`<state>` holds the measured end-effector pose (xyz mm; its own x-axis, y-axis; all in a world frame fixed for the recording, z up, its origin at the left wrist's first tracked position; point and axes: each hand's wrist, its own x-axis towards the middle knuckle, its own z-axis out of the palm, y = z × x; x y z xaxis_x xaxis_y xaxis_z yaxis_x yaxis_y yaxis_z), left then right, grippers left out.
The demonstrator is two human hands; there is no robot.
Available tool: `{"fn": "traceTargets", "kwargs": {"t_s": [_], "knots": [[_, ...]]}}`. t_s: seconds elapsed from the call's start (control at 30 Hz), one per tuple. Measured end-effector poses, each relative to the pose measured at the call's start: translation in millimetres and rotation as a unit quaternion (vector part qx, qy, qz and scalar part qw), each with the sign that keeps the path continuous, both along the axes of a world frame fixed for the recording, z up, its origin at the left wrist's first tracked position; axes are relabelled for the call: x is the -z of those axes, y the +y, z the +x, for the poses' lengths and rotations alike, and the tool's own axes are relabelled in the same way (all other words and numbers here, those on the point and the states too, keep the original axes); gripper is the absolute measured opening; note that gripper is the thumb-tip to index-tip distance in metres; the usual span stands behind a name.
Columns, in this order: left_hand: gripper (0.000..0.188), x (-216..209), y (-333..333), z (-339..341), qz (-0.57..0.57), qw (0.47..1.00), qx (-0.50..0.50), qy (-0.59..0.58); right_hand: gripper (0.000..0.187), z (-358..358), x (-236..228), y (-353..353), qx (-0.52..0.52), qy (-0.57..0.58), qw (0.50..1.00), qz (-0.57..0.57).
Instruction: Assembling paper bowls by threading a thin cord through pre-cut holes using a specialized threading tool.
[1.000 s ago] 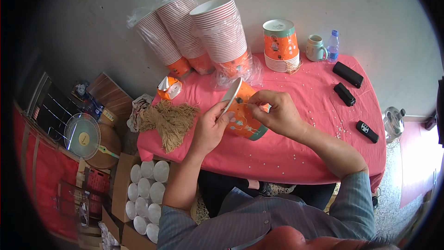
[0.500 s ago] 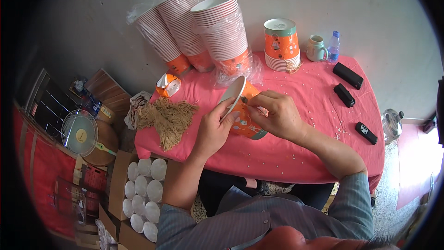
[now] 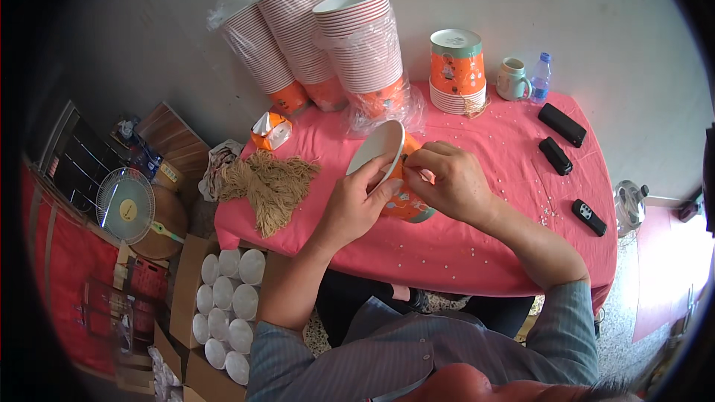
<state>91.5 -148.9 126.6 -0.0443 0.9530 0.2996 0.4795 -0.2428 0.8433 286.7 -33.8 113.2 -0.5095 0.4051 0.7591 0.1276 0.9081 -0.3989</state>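
Over the near middle of the table I hold an orange paper bucket (image 3: 407, 207) tilted, its white inside partly facing left. My left hand (image 3: 351, 205) is closed on its rim, fingers reaching into the opening and thumb outside. Against the bucket's right side, just below the rim, my right hand (image 3: 458, 184) has its fingers pinched together. Whatever is between those fingertips is too small to make out. A bundle of tan strings (image 3: 275, 192) lies to the left of my hands. At the back right stand upside-down nested orange buckets (image 3: 456, 71), with a bit of tan string by their rims.
Tall plastic-wrapped bucket stacks (image 3: 361, 45) lean near the wall. An orange tissue pack (image 3: 271, 131), a mug (image 3: 512, 80), a water bottle (image 3: 541, 77) and black devices (image 3: 561, 125) sit on the pink cloth (image 3: 491, 253). A carton (image 3: 192, 283) of clear cups stands lower left.
The bucket has turned so more of its white inside shows, and my left fingers have shifted further over the rim. My right hand stays pinched at its side. The whole view has shifted slightly.
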Motion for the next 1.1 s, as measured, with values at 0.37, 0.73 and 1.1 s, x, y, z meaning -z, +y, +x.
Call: {"fn": "traceTargets", "kwargs": {"t_s": [0.37,0.73,1.1], "knots": [[0.031,-4.4,34.5,-18.2,-0.033,0.994,0.108,-0.001,0.012,7.6,-5.5,3.2,0.005,-0.034,0.999,-0.033],[0.012,-14.2,39.9,-12.8,0.067,0.988,-0.071,0.118,0.014,13.2,-5.7,22.3,0.029,-0.1,0.987,-0.123],[0.016,-48.1,61.0,9.3,0.315,0.912,-0.054,0.256,0.023,20.1,-15.8,41.8,-0.214,0.052,0.872,-0.436]]}}
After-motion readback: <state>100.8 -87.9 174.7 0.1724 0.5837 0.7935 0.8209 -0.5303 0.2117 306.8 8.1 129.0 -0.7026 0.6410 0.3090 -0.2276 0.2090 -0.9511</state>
